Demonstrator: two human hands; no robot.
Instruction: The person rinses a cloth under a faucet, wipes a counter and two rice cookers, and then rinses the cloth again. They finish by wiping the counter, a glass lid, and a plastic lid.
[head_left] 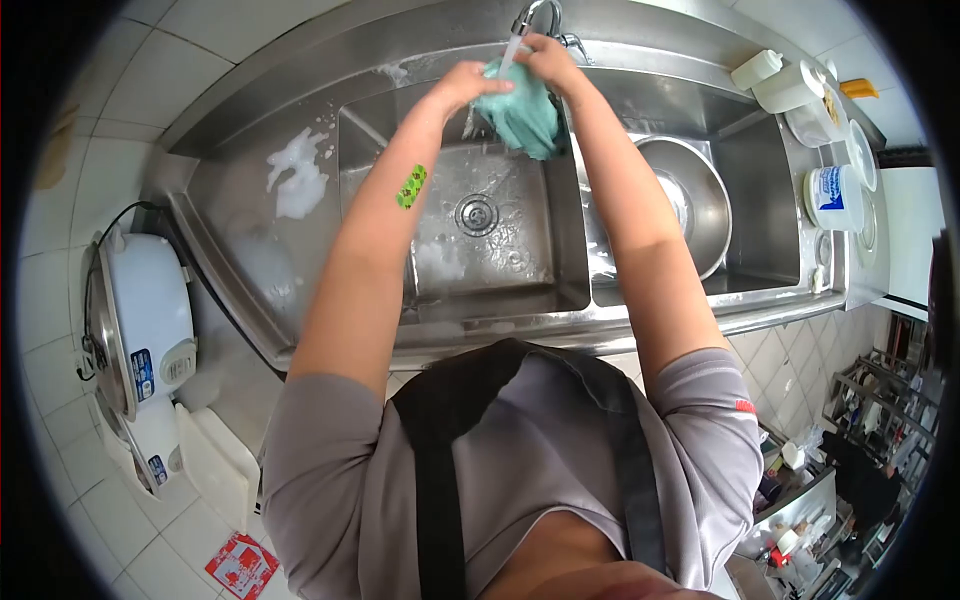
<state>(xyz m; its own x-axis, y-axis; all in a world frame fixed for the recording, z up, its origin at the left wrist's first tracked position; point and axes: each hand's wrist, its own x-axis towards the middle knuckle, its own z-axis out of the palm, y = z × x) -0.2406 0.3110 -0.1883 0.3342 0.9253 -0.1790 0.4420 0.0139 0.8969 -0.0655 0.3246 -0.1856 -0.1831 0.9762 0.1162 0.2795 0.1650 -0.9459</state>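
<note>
Head view: both hands are raised at the far side of the stainless steel double sink (pixel 570 300), under the curved chrome faucet (pixel 535 15), water running. Left hand (pixel 470 82) grip is pressed shut on the crumpled teal fabric cloth (pixel 522 118). Right hand (pixel 545 58) grip pinches its top edge at the spout. The cloth hangs over the left basin, clear of the bottom. Round steel bowl (pixel 700 195) in the right basin. White foam patch (pixel 295 178) on the left drainboard. White rice cooker (pixel 140 320) on the bench, near left.
</note>
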